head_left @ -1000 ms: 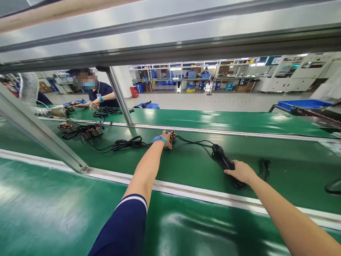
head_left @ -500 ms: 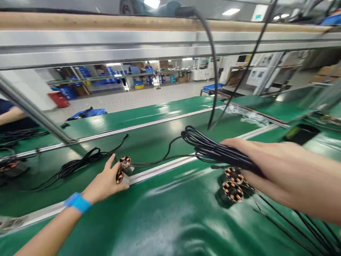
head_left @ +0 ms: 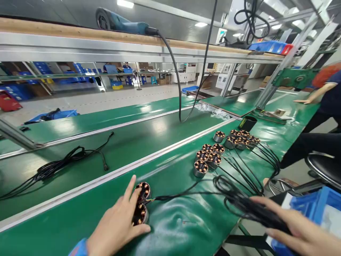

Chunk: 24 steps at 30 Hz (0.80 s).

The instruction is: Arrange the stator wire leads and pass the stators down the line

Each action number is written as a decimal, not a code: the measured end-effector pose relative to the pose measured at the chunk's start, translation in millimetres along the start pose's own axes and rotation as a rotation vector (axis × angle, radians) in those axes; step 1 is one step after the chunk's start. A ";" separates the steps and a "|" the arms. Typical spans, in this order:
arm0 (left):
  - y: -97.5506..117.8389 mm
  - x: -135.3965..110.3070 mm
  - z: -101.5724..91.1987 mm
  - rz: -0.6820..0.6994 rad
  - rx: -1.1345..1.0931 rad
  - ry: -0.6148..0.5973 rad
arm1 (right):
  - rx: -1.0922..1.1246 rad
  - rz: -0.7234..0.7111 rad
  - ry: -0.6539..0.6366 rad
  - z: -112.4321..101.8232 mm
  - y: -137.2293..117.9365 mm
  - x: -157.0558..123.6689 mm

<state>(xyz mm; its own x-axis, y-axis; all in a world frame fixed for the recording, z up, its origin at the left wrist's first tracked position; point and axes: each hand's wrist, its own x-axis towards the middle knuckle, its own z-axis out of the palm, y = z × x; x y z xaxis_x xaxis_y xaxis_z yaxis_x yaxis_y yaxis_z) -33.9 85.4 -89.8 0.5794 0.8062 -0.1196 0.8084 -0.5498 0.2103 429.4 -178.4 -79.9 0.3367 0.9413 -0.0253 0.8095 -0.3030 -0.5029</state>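
My left hand (head_left: 117,222) rests on the near green bench (head_left: 173,227) and grips a pair of round motor stators with copper windings (head_left: 141,204), index finger stretched out. A black cable runs from them to a coiled black cable bundle (head_left: 239,199), which my right hand (head_left: 301,231) holds closed at the bench's front edge. Several more stators (head_left: 213,154) with black leads stand in a row further along the bench.
A green conveyor belt (head_left: 133,138) carries another black cable coil (head_left: 53,167). A blue power tool (head_left: 119,22) lies on the overhead shelf, its cord hanging down. A blue bin (head_left: 319,206) sits at lower right. Another person (head_left: 322,106) works at the far right beside a black stool (head_left: 322,169).
Both hands have drawn the stator pair and its cable bundle off the conveyor onto the near bench. The view has swung right, revealing the row of stators and the other person.
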 end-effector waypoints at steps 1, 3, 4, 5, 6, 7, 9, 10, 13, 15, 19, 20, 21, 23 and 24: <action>-4.1 2.6 -9.2 0.042 0.009 0.050 | 0.062 0.022 -0.129 18.0 2.3 -8.4; -5.1 15.3 -30.8 0.141 0.025 0.158 | 0.200 0.084 -0.305 51.0 11.7 -23.8; 0.2 25.9 -41.2 0.196 0.021 0.191 | 0.267 0.126 -0.316 65.6 19.0 -29.7; 10.1 39.4 -49.9 0.262 0.013 0.217 | 0.320 0.172 -0.260 79.0 27.6 -33.5; 24.1 55.3 -55.9 0.340 0.008 0.215 | 0.346 0.221 -0.130 91.6 37.2 -34.7; 41.6 73.2 -58.5 0.419 0.007 0.195 | 0.331 0.265 0.051 103.8 47.1 -33.0; 82.2 111.4 -53.5 0.554 0.042 0.119 | 0.198 0.296 0.442 127.3 64.7 -21.3; 102.8 130.4 -46.5 0.611 0.070 0.094 | 0.115 0.281 0.581 138.3 71.3 -11.9; 154.3 179.3 -16.5 0.738 0.139 0.038 | -0.013 0.234 0.708 162.1 80.1 24.2; 175.4 202.5 4.2 0.779 0.180 0.017 | 0.003 0.284 0.752 164.1 80.1 47.4; 191.7 226.5 34.0 0.779 0.174 -0.058 | 0.003 0.391 0.679 132.0 80.6 73.6; 193.6 229.8 38.3 0.766 0.150 -0.074 | -0.050 0.407 0.614 119.8 81.8 75.9; 195.7 232.9 41.5 0.754 0.127 -0.087 | -0.122 0.418 0.555 107.5 83.9 77.1; 202.1 240.9 44.8 0.745 0.097 -0.099 | -0.278 0.433 0.495 84.3 91.2 78.1; 206.6 246.5 45.3 0.748 0.097 -0.098 | -0.342 0.439 0.497 73.8 97.0 78.4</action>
<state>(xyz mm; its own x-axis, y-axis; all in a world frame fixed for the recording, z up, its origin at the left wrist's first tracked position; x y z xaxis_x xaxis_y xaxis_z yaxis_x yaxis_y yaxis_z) 280.7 160.6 -119.7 0.9796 0.1900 -0.0655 0.1990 -0.9625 0.1841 498.8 -123.1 -194.4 0.7758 0.5693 0.2721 0.6274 -0.7415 -0.2376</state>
